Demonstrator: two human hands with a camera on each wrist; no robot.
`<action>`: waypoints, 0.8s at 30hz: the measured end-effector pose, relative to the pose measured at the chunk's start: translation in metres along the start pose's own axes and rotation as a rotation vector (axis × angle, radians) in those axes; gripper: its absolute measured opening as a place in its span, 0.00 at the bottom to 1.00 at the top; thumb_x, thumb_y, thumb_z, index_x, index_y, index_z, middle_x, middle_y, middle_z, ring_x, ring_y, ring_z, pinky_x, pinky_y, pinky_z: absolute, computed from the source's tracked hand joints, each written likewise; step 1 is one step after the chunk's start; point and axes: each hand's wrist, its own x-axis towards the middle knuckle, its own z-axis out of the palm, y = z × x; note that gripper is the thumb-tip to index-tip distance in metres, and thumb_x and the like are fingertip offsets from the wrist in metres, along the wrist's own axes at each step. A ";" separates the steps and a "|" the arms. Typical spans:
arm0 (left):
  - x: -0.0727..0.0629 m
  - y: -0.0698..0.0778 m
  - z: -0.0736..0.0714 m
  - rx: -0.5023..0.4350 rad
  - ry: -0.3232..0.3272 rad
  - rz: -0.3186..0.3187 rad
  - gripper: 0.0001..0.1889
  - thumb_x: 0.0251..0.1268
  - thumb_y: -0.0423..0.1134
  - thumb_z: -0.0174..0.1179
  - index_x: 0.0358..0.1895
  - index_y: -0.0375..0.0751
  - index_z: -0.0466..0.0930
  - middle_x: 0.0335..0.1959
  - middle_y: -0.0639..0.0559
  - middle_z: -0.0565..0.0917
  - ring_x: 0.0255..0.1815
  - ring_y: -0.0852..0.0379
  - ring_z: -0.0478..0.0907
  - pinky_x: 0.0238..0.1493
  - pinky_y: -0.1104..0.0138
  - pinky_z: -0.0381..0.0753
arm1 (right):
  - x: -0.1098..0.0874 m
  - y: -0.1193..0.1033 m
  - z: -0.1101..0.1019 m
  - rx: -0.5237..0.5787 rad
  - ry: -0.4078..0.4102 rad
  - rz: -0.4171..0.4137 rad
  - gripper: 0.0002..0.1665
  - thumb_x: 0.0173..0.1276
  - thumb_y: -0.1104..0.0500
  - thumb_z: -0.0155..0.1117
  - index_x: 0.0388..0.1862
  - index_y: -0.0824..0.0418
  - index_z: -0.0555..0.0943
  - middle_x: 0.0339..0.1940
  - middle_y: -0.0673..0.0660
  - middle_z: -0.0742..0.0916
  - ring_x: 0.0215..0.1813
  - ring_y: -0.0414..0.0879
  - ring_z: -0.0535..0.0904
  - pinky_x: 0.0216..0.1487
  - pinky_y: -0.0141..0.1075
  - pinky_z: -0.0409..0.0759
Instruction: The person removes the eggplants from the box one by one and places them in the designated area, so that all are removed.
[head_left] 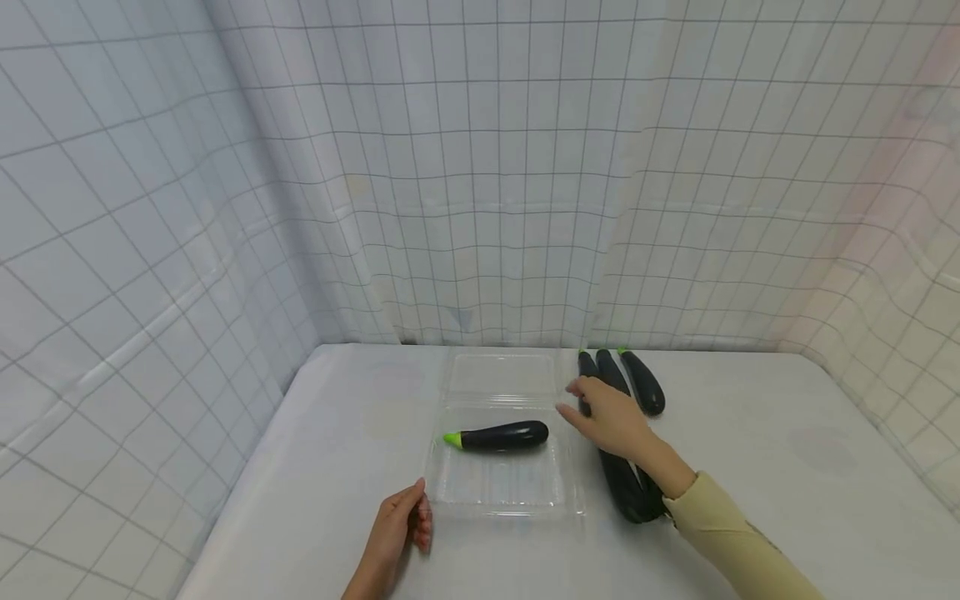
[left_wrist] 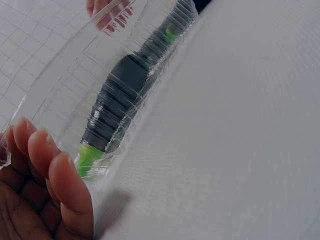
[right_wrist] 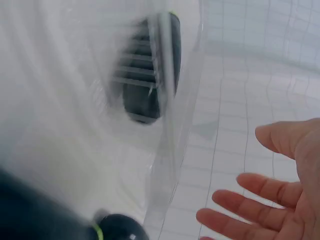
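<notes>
A clear plastic clamshell container (head_left: pixel 498 492) lies unfolded on the table, its lid (head_left: pixel 504 372) towards the back. Inside it one dark eggplant (head_left: pixel 504 436) lies crosswise, its bright green tip pointing left. My left hand (head_left: pixel 393 521) rests by the container's front left edge, fingers loosely bent; in the left wrist view its fingers (left_wrist: pixel 42 155) are close to the clear wall. My right hand (head_left: pixel 611 421) hovers right of the container, above more eggplants (head_left: pixel 621 487). In the right wrist view that hand (right_wrist: pixel 280 195) has spread fingers and holds nothing.
Several eggplants lie right of the container, partly hidden under my right hand and forearm; one eggplant (head_left: pixel 645 385) is at the back right. White table (head_left: pixel 360 425) surrounds the container. White grid-patterned curtains (head_left: pixel 495 208) hang behind and on both sides.
</notes>
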 end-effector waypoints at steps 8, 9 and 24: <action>0.001 -0.001 -0.001 0.012 -0.012 -0.002 0.23 0.73 0.54 0.47 0.22 0.42 0.68 0.16 0.54 0.71 0.14 0.62 0.68 0.18 0.70 0.74 | 0.027 -0.027 0.013 0.021 -0.289 -0.182 0.25 0.70 0.46 0.59 0.60 0.59 0.75 0.57 0.56 0.79 0.58 0.51 0.75 0.54 0.47 0.74; 0.001 -0.001 -0.001 0.014 -0.013 0.000 0.23 0.73 0.54 0.47 0.22 0.42 0.68 0.16 0.54 0.71 0.14 0.62 0.68 0.18 0.70 0.75 | 0.031 -0.029 0.015 0.019 -0.315 -0.196 0.25 0.70 0.46 0.59 0.60 0.58 0.75 0.58 0.56 0.79 0.59 0.51 0.75 0.55 0.47 0.73; 0.001 0.000 -0.001 0.022 -0.017 0.009 0.23 0.75 0.51 0.45 0.21 0.42 0.68 0.16 0.53 0.71 0.14 0.62 0.68 0.18 0.70 0.74 | 0.055 -0.059 0.041 -0.175 -0.392 -0.355 0.23 0.62 0.47 0.68 0.50 0.60 0.81 0.47 0.55 0.82 0.51 0.51 0.76 0.49 0.46 0.74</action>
